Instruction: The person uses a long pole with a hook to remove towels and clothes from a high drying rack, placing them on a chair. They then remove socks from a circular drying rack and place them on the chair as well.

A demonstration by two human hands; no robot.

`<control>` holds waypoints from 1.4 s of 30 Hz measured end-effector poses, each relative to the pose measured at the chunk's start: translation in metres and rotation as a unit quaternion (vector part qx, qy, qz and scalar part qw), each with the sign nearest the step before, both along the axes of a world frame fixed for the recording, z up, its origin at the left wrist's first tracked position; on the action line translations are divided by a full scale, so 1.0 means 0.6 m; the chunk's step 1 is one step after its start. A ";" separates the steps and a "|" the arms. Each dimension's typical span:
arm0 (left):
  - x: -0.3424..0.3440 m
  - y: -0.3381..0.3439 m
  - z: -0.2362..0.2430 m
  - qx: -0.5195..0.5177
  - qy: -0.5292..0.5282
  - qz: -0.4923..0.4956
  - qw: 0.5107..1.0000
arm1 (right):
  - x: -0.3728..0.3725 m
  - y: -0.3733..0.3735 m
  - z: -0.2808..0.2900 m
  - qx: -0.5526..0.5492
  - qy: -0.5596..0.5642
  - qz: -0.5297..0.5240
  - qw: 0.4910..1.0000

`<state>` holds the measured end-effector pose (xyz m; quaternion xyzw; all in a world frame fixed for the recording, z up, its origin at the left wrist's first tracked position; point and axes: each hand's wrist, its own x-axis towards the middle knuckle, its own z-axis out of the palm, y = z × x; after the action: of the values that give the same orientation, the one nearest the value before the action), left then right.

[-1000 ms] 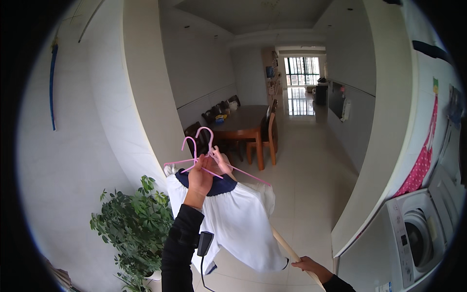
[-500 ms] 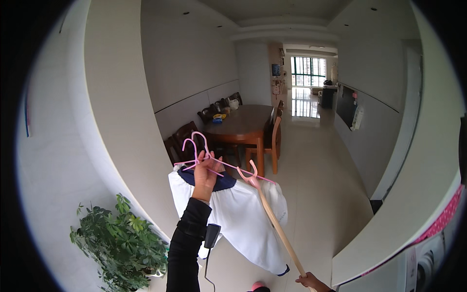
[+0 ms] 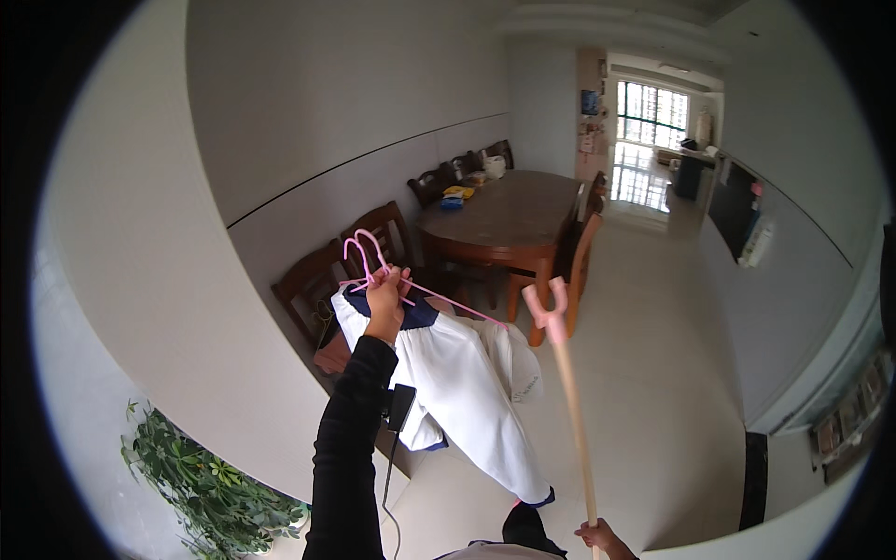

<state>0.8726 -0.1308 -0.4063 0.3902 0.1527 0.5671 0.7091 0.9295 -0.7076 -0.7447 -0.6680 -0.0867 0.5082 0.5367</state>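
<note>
My left hand [image 3: 385, 303] is closed round the pink clothes hangers [image 3: 452, 302], two of whose hooks stick up above the fingers. From them hangs a white garment [image 3: 457, 383] with navy trim at its top and lower ends; a paler cloth shows behind its right side. At the lower right, my right hand [image 3: 602, 537] grips the bottom part of a clothes pole [image 3: 577, 420], a wooden stick with a pink forked tip. The pole stands nearly upright, its fork to the right of the garment and apart from the hangers.
Ahead is a dark wooden dining table [image 3: 504, 210] with wooden chairs [image 3: 384, 233] round it. A leafy potted plant [image 3: 205, 485] stands at the lower left, beside a pale wall edge [image 3: 261, 373]. Tiled floor [image 3: 653, 373] runs toward a bright window [image 3: 651, 112].
The view has turned left and come nearer the table. The clothes pole has swung more upright, its fork moving right, away from the hangers. My left hand keeps hold of the hangers.
</note>
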 end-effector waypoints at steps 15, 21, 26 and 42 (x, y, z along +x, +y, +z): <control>0.026 0.241 -0.109 -0.154 -0.030 0.152 0.976 | 0.364 0.588 0.159 0.057 -0.185 0.120 0.974; 0.026 0.525 -0.201 -0.300 -0.068 0.207 0.929 | 0.374 0.749 0.143 0.017 -0.301 0.160 0.940; 0.015 0.729 -0.335 -0.347 -0.070 0.194 0.915 | 0.380 0.846 0.126 0.016 -0.268 0.149 0.952; 0.104 0.817 -0.594 -0.270 0.381 0.157 0.870 | 0.381 1.004 0.105 -0.070 -0.184 0.006 0.980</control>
<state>0.9351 0.3594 -0.7629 0.3406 0.6175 0.4144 0.5753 1.1582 -0.1051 -0.6819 -0.7854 -0.1521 0.3843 0.4608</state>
